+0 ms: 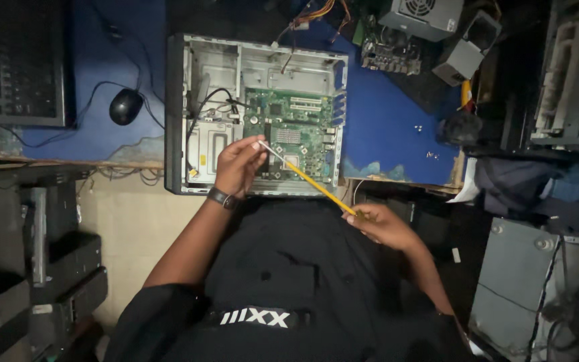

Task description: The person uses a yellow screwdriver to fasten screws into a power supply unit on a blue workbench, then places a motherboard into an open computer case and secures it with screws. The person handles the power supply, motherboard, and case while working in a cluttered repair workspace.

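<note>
Seated at the near edge of the blue-topped desk (pixel 383 121), over an open grey metal computer case (pixel 256 60) lying flat at that edge, its green circuit board (pixel 293 127) exposed on the right side of the box.

Held across the case's near rim: a slim yellow tool with a silver metal tip (pixel 309 179), slanting from lower right up to the board.

Left hand (pixel 239 164), black wristwatch (pixel 222 198) on the wrist, above the near part of the case, fingers pinched together on the silver tip. Right hand (pixel 383 226) off the desk's near edge, fingers closed round the yellow tail end.

Step in hand, by the look of it: steadying and aiming the tip at a spot near the board's near edge, not yet pressed home. Exact contact point too small to tell.

Called for next, as a judgement: a firm left pinch as guide, a light right grip, and care to keep the metal off the neighbouring parts.

Farther along the desk: black computer mouse (pixel 126 106) and dark keyboard (pixel 18 74) toward the far left corner, grey power supply box (pixel 423 15) at the far edge, small loose screws (pixel 430 155) toward the right edge.
</note>
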